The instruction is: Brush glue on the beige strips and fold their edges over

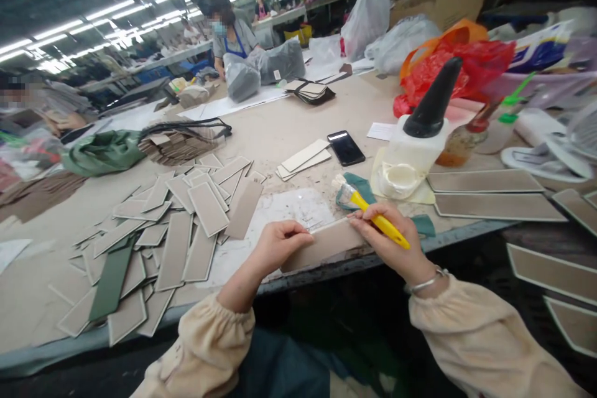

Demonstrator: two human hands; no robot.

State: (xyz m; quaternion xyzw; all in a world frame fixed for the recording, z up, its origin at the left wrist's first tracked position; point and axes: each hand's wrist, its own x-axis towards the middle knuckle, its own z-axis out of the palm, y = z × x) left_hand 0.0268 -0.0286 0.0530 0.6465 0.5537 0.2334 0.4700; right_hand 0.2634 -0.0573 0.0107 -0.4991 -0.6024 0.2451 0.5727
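Note:
A taupe rectangular panel [333, 244] with a pale far border lies at the table's front edge. My left hand [275, 247] is closed in a pinch on its left end, thumb and forefinger together. In my right hand [392, 241] is a yellow-handled brush [381, 222], its pale bristles pointing away over a teal cloth scrap [357, 189]. The same hand's fingertips touch the panel's right end. Under the panel's far side is a stained white sheet [298, 204]. To the left is a loose heap of similar pale-edged panels [208, 208], with a dark green strip [112, 280] on it.
Beyond my right hand stands a white container [413, 149] with a black cone on top. A phone [346, 148] and cream strips [305, 158] lie farther back. More panels [499, 206] rest at the right. Bags [454, 68] crowd the back right; a co-worker [233, 34] sits across.

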